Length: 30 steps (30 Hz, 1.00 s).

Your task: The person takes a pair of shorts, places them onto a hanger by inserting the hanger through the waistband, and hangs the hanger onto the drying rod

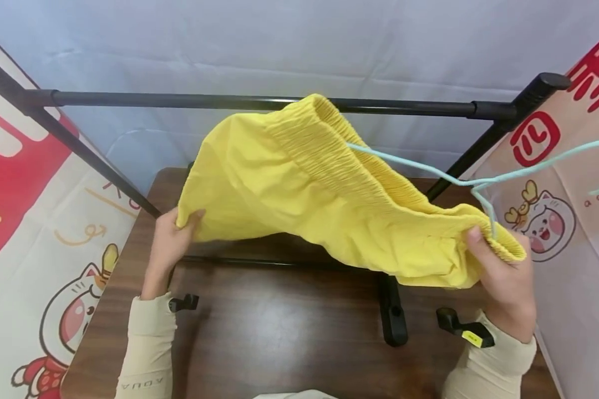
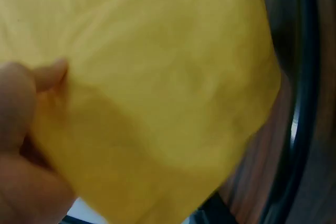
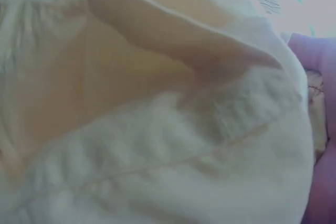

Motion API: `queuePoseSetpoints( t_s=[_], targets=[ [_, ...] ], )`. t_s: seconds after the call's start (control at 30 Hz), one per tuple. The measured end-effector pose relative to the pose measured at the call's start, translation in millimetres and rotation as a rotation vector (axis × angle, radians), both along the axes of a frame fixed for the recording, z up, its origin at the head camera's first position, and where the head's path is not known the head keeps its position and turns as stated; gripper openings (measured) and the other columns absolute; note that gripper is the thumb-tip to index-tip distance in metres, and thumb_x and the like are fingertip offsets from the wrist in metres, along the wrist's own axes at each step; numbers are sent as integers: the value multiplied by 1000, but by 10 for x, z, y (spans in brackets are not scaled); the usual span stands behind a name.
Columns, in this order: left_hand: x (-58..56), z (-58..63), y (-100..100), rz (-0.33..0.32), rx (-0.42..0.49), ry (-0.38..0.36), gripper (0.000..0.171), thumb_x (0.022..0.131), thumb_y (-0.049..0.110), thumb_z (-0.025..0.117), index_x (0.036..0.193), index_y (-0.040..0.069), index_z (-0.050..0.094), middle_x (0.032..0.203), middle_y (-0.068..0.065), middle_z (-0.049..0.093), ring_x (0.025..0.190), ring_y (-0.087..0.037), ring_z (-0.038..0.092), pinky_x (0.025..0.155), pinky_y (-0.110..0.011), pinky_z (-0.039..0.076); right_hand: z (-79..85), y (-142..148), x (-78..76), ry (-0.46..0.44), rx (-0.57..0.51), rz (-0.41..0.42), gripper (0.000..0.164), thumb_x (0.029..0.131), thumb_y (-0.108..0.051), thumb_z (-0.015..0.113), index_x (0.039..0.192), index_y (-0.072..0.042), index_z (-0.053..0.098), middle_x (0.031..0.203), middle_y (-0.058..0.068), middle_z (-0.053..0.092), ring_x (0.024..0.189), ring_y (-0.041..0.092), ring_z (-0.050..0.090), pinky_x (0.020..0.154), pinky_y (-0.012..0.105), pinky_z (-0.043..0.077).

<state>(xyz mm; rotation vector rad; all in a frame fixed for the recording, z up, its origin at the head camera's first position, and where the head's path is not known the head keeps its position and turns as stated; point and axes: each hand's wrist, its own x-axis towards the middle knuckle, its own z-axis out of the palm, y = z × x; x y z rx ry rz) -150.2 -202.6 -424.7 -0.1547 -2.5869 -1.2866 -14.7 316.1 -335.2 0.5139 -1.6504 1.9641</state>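
Yellow shorts (image 1: pixel 279 183) with a gathered elastic waistband stretch between both hands, waist opening towards the upper right. My left hand (image 1: pixel 172 238) pinches the lower leg edge at the left; in the left wrist view its thumb and fingers nip the yellow cloth (image 2: pixel 168 93). At the other end my right hand (image 1: pixel 506 271) grips the waistband, thumb on the outside. A light blue hanger (image 1: pixel 429 169) enters the waist opening, with one end beside the right thumb; part of it is hidden inside the shorts. In the right wrist view, cloth (image 3: pixel 173 156) looks washed out, fingers (image 3: pixel 320 182) at the right edge.
Behind the shorts runs a black rack bar (image 1: pixel 179 100) between two slanted posts. The rack's foot (image 1: pixel 393 313) sits on the brown wooden table (image 1: pixel 269 327). Printed cloths (image 1: pixel 65 310) flank the table, and a pale cloth (image 1: pixel 259 44) covers the back.
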Motion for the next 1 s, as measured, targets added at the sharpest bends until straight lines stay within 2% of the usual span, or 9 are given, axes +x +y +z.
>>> queuePoseSetpoints(
  t_s=[0.17, 0.27, 0.37, 0.5, 0.6, 0.7, 0.83, 0.9, 1.0],
  targets=[
    [-58, 16, -101, 254, 46, 210, 30, 93, 36, 68, 84, 7, 70, 66, 4, 56, 58, -6, 44, 56, -17, 34, 80, 117, 28, 23, -51, 46, 20, 90, 18, 49, 90, 14, 68, 80, 9, 74, 66, 11, 66, 59, 16, 50],
    [-33, 38, -124, 296, 2, 212, 32, 94, 36, 65, 83, 6, 69, 66, -6, 57, 57, -9, 43, 55, -18, 32, 82, 163, 74, -14, -1, 40, 22, 89, 19, 50, 89, 10, 70, 79, 7, 73, 65, 10, 64, 56, 17, 47],
    [20, 43, -116, 247, -92, 166, 35, 96, 36, 62, 84, 4, 67, 68, -14, 63, 59, -16, 50, 56, -21, 38, 68, 173, 108, -68, 104, 6, 21, 87, 18, 54, 87, 4, 71, 75, 2, 70, 61, 7, 59, 49, 19, 40],
    [194, 100, -59, 25, -189, 53, 32, 93, 35, 67, 113, 11, 66, 104, -15, 72, 89, -29, 65, 76, -39, 51, 67, 105, 134, -156, 391, -62, 21, 84, 16, 61, 85, -3, 71, 70, -7, 66, 57, 3, 54, 48, 20, 37],
    [421, 298, 55, -154, -171, -6, 71, 82, 29, 80, 144, 27, 45, 135, -6, 61, 117, -28, 60, 95, -42, 47, 98, -22, 133, -176, 716, -34, 28, 82, 13, 66, 91, -12, 70, 67, -13, 60, 56, -2, 52, 51, 16, 40],
    [656, 571, 184, -319, -143, 56, 99, 68, 21, 90, 150, 32, 36, 147, 2, 51, 133, -21, 49, 111, -31, 37, 131, -175, 115, -113, 963, 107, 32, 82, 7, 70, 94, -23, 65, 68, -17, 54, 59, -7, 49, 56, 12, 42],
    [911, 841, 239, -630, -180, 101, 89, 62, 29, 94, 141, 25, 51, 139, 7, 58, 134, -11, 49, 113, -14, 30, 147, -283, 131, -125, 1047, 253, 33, 85, -1, 73, 103, -28, 66, 79, -19, 63, 66, -7, 57, 64, 10, 47],
    [1012, 892, 199, -796, -209, 58, 83, 66, 38, 91, 138, 24, 53, 132, 11, 61, 126, -7, 54, 110, -14, 34, 142, -290, 147, -145, 1054, 273, 35, 85, -3, 73, 108, -29, 66, 82, -21, 64, 68, -6, 60, 66, 11, 49],
    [1143, 901, 146, -943, -233, -52, 83, 71, 45, 86, 142, 26, 47, 131, 17, 60, 118, -2, 58, 102, -12, 41, 126, -311, 153, -159, 1088, 268, 30, 86, -8, 74, 103, -32, 65, 76, -23, 58, 67, -7, 56, 65, 10, 47]
  ],
)
